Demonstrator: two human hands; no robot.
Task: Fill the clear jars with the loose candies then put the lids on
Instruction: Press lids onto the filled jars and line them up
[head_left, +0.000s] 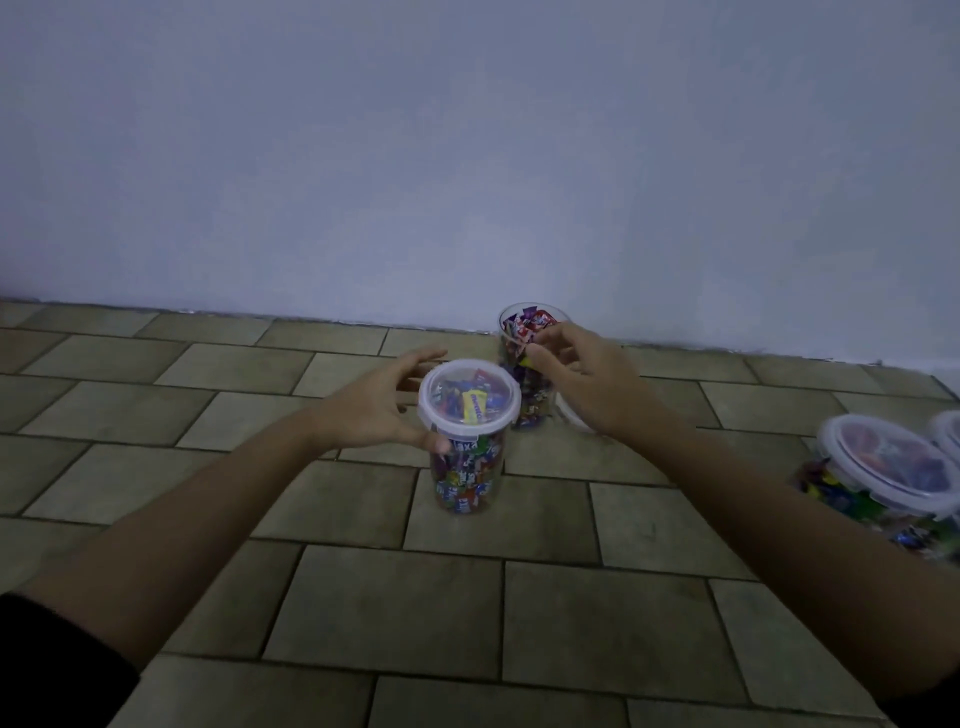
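Note:
A clear jar (469, 467) full of wrapped candies stands on the tiled floor at the centre with its lid (469, 399) on. My left hand (371, 405) is spread around its left side, the thumb touching the wall just under the lid and the fingers reaching behind it. Farther back stands a second candy-filled jar (524, 384) with no lid. My right hand (587, 379) is at that jar's right side, fingers curled by the rim and thumb against the wall. I cannot tell whether it grips anything. A loose lid (571, 418) lies partly hidden under that hand.
Two more lidded jars of candies, one (883, 478) near and one (948, 431) cut off by the frame, stand at the right edge. A pale wall (467, 156) meets the floor just behind the open jar. Brown tiles (415, 597) stretch toward me.

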